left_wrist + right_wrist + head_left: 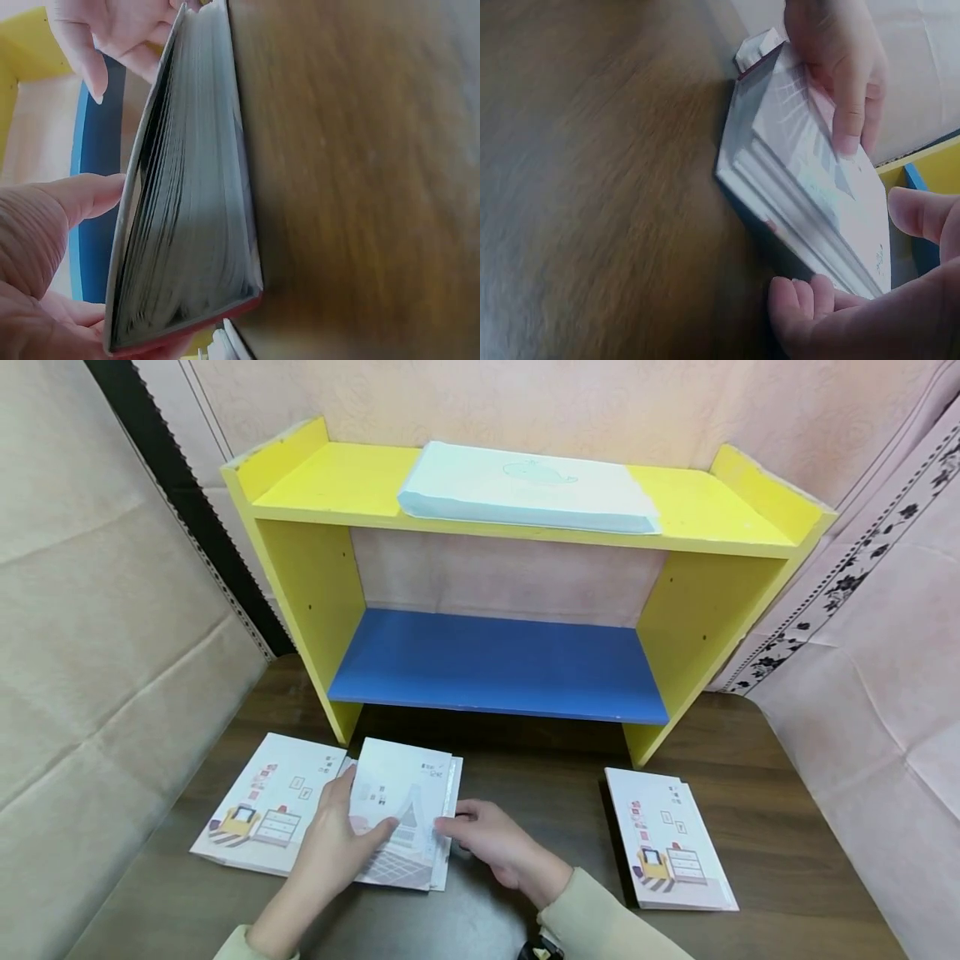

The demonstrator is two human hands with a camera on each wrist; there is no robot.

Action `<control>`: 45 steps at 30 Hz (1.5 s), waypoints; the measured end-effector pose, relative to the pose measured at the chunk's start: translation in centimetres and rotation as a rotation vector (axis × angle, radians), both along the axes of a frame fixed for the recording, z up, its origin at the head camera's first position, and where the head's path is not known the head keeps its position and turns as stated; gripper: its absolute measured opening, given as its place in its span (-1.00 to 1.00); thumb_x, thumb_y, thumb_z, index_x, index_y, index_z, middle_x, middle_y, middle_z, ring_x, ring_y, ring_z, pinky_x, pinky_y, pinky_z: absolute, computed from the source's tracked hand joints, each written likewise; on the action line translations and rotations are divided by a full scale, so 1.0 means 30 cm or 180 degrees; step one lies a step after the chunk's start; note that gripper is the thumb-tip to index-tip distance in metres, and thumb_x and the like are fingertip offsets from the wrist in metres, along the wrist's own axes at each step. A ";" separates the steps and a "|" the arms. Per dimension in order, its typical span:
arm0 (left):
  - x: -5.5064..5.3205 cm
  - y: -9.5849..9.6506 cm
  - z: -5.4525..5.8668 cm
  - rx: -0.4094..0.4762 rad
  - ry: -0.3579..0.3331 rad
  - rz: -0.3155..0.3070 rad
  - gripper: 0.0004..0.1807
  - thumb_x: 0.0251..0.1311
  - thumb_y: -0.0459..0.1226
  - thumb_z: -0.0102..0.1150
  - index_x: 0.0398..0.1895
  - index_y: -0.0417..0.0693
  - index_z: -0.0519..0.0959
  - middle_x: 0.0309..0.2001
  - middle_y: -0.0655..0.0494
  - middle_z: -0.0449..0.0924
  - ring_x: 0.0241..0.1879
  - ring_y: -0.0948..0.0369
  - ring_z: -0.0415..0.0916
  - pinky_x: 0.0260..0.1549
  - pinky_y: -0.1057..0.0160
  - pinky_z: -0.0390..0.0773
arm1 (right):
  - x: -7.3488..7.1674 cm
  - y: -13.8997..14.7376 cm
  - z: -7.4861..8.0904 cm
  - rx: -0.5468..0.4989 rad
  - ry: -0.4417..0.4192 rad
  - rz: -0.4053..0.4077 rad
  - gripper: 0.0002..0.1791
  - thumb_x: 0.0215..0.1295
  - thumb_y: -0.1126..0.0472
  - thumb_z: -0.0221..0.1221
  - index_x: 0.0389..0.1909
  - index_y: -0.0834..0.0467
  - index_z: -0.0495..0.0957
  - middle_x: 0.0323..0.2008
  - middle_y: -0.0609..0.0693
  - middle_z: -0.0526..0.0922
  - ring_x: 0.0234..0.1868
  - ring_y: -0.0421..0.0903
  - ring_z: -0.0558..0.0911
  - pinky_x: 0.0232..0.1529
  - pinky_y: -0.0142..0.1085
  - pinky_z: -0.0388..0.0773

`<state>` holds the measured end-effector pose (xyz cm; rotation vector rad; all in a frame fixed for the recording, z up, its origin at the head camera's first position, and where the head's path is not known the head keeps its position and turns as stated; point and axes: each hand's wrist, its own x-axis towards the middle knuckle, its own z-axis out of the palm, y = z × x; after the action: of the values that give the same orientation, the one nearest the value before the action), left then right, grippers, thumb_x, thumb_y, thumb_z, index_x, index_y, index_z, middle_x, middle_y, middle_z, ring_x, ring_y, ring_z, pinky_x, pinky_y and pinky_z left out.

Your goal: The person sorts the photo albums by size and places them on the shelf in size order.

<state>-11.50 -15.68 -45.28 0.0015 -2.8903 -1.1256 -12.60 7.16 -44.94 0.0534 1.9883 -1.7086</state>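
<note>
A white hardcover book (397, 814) with a pale tower picture is held close over the table by both hands. My left hand (330, 839) grips its left side, with the thumb on the front cover and the fingers behind. At its right edge, my right hand (498, 847) has its fingers curled against the edge from below. The right thumb (922, 214) stands beside the cover. In the left wrist view the page block (191, 172) shows, with a dark gap under one cover. Left of it lies a white book (262, 806) with a room picture, partly behind my left hand.
A yellow shelf unit (307, 577) with a blue middle board (495, 664) stands at the back. On its top lies a pale blue and white packet (532, 485) with a whale drawing. Another white book (671, 839) lies on the wooden table (795, 827) at the right. Cloth hangs at both sides.
</note>
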 end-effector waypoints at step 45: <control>0.014 0.092 0.025 0.1947 0.0557 -0.0323 -0.24 0.25 -0.17 0.27 0.46 0.17 0.12 0.14 0.11 0.41 0.02 0.21 0.47 -0.04 0.37 0.53 | -0.060 0.097 0.107 -0.1002 0.1038 -0.0103 -0.28 0.41 0.37 0.06 0.39 -0.07 -0.12 0.14 0.21 0.49 -0.02 0.09 0.64 -0.08 -0.02 0.59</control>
<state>-11.09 -12.92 -44.54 -0.2130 -2.3107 -1.8693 -14.40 10.07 -41.74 -0.3232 1.9147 -2.1426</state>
